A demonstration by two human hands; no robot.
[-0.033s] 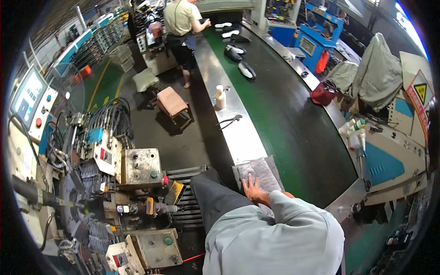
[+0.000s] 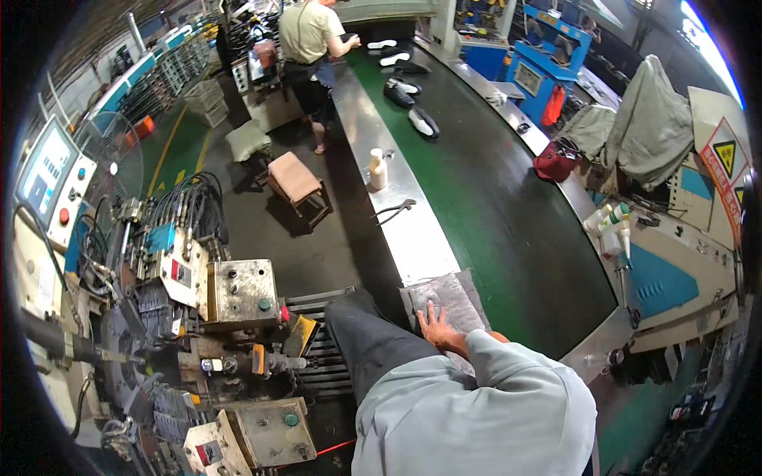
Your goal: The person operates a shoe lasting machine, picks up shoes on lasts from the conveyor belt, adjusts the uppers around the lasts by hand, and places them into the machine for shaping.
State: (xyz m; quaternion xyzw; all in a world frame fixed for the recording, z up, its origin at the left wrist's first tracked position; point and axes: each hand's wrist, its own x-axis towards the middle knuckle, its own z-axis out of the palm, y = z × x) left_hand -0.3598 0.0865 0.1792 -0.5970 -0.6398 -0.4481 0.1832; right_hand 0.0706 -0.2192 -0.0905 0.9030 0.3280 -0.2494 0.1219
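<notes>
My right hand point(image 2: 436, 327) lies palm down with spread fingers on a flat grey pad point(image 2: 462, 295). Nothing is in its grasp. The pad rests at the near end of the metal ledge along the green conveyor belt point(image 2: 508, 278). My grey sleeve covers the forearm behind this hand. A small strip of skin shows beyond the sleeve; it seems to belong to my left hand point(image 2: 498, 337), whose fingers are hidden. Farther up the ledge lie pincers point(image 2: 395, 211), and beyond them stands a white bottle point(image 2: 379, 173).
Several black-and-white shoes point(image 2: 423, 123) lie on the belt's far part. A co-worker point(image 2: 311, 40) stands at its far left side. A padded stool point(image 2: 294, 176) stands on the floor. Machinery with control boxes point(image 2: 242, 289) fills the left. White bottles point(image 2: 607, 218) stand at the right ledge.
The view has shifted slightly, so the surroundings sit a little farther left. My right hand stays on the pad.
</notes>
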